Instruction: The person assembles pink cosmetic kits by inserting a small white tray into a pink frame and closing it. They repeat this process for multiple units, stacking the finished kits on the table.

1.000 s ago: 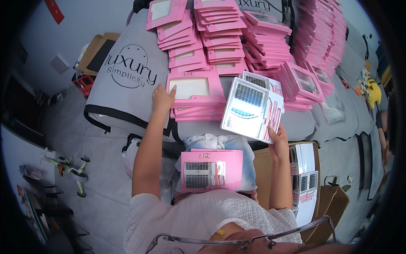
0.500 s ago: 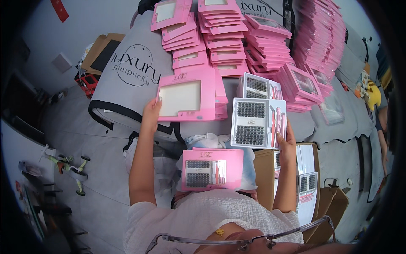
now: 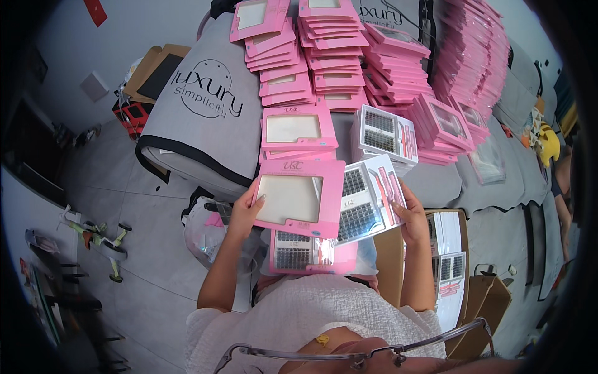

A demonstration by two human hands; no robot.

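Observation:
My left hand (image 3: 246, 209) grips the left edge of a flat pink windowed box (image 3: 289, 193); only a pale inside shows through its window. In my right hand (image 3: 411, 218) is a white tray of false eyelashes (image 3: 360, 202), with dark lash clusters and pink tools under a shiny clear cover. The tray is tilted, and its left end meets the box's right side; whether it has entered the box I cannot tell. Below them on my lap lies a filled pink eyelash box (image 3: 293, 252), partly covered.
Ahead on the grey sofa (image 3: 430, 190) lie more pink boxes (image 3: 293, 128), a pile of lash trays (image 3: 380, 134) and tall pink stacks (image 3: 470, 56). A cardboard carton (image 3: 389, 268) of trays stands at my right. A transparent bag (image 3: 215, 240) and small tricycle (image 3: 99, 240) are left.
Both hands have come toward each other and nearer my body. The pink box moved right and down, and the lash tray moved left, tilted, and now meets it.

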